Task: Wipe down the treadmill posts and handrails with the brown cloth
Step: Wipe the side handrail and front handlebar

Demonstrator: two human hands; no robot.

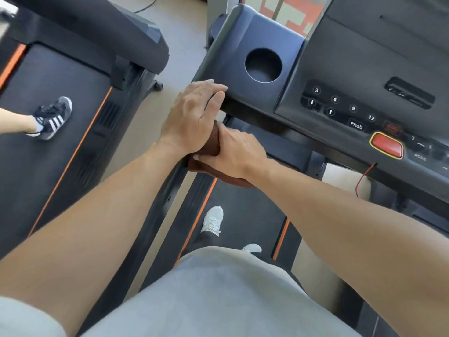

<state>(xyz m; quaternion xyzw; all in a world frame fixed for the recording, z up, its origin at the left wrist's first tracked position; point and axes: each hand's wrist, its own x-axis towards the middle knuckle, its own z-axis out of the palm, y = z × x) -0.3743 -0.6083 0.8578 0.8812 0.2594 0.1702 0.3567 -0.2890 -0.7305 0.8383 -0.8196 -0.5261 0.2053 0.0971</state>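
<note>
Both our hands meet at the left handrail [175,181] of the treadmill.

Our left hand [192,115] lies flat with fingers straight on the smooth black console corner [230,59]. Just beneath it our right hand [234,152] curls around the soft, folded brown cloth [209,145], which wraps the dark rail between both hands.

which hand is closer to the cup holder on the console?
Left. The left hand rests at the console's near-left corner, just beside the cup holder. The right hand is lower, gripping the brown cloth on the handrail.
</note>
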